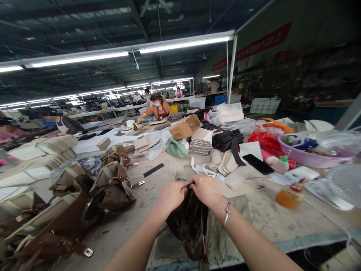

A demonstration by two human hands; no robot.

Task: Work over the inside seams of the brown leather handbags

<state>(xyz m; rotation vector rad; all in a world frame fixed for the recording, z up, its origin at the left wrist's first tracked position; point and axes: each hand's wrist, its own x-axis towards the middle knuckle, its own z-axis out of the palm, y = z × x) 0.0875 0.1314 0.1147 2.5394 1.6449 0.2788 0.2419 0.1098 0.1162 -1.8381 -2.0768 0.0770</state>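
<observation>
A dark brown handbag (pixel 189 222) stands on the worktable in front of me, its opening facing up toward the camera. My left hand (pixel 172 195) pinches the far rim of the bag, fingers curled around the edge. Close beside it my right hand (pixel 205 189), below a silver bracelet on the wrist, grips the same rim. Both hands are closed, nearly touching each other. Their fingertips are partly hidden by the knuckles. Under the bag lies a dark greyish board (pixel 234 218).
Several brown bags (pixel 113 188) crowd the left side. Beyond are stacked beige panels (pixel 200 141), a cardboard box (pixel 184 127) and a dark strip (pixel 153 170). To the right are a black phone (pixel 258 164), a jar of orange liquid (pixel 290 196) and a pink basin (pixel 316 160). A masked person sits opposite.
</observation>
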